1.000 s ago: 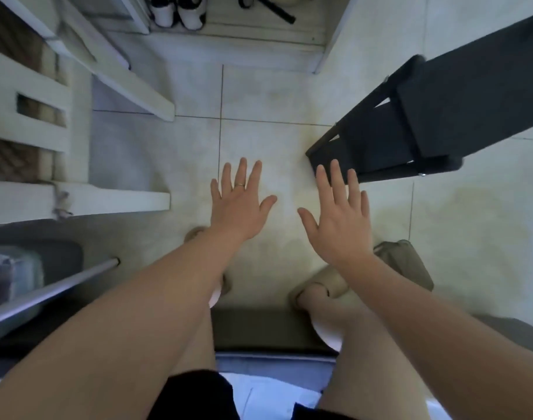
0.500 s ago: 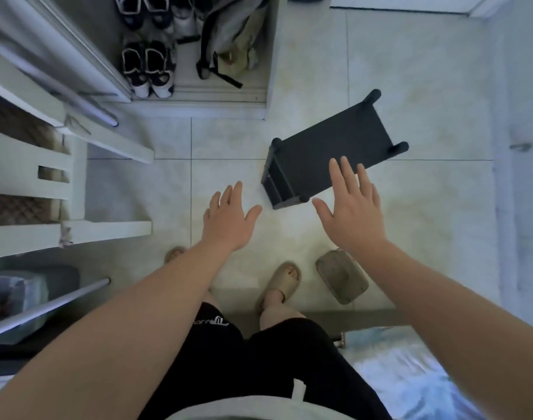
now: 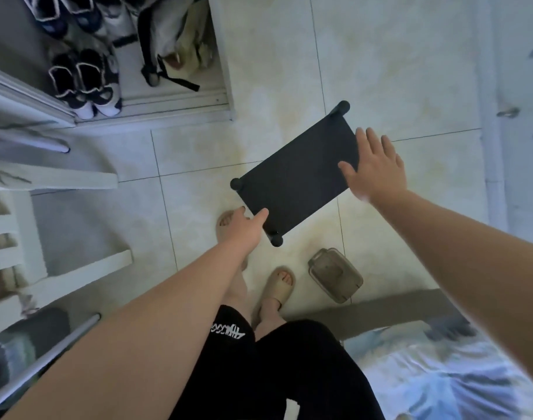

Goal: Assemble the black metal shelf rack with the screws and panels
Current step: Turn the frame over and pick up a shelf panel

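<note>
The black metal shelf rack (image 3: 292, 183) stands on the tiled floor and is seen from above, with its flat top panel and round black post caps at the corners. My left hand (image 3: 244, 227) grips the rack's near-left short edge, thumb lying on the top panel and fingers going down over the edge. My right hand (image 3: 375, 166) is flat with spread fingers over the rack's far-right end; whether it touches the panel is unclear. No screws or loose panels are in view.
A clear plastic box (image 3: 335, 275) lies on the floor by my slippered feet (image 3: 278, 283). An open shoe cabinet (image 3: 180, 107) with sneakers and a backpack is at the top left. White slatted furniture (image 3: 50, 177) is left, and a bed (image 3: 441, 374) is lower right.
The view has risen well above the floor. The rack, earlier tilted at the right, now shows its top panel. Both hands moved from empty air to its two ends, and the left took hold.
</note>
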